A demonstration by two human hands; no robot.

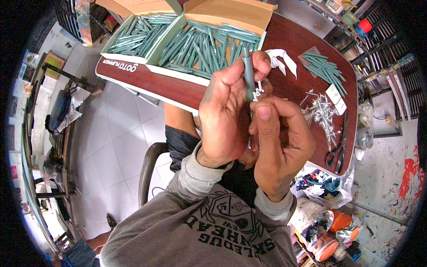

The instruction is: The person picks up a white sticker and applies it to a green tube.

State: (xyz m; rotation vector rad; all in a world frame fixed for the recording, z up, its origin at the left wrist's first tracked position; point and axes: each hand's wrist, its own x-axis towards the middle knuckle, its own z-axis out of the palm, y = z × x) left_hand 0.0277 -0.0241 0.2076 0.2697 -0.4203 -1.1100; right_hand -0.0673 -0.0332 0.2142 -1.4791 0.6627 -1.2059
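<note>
Upright in my left hand [224, 118] is a grey-green pen [247, 66], its thinner end pointing up past the thumb and fingertips. White lettering shows beside and over the pen's barrel, next to what looks like a bit of clear film [267, 91]. My right hand [284, 140] is closed in a pinch at the lower part of the pen, thumb against the curled fingers. What those fingertips grip is hidden. Both hands are raised in front of the table's near edge, and the pen's lower end is covered by my fingers.
Two open cartons [151, 66] full of similar pens stand on the dark red table [167, 87]. To the right lie more pens [322, 66], a white scrap [282, 61], a pile of thin white sticks [322, 113], a small white box [336, 99] and black scissors [336, 155]. Below hangs a scrap-filled bag [322, 184].
</note>
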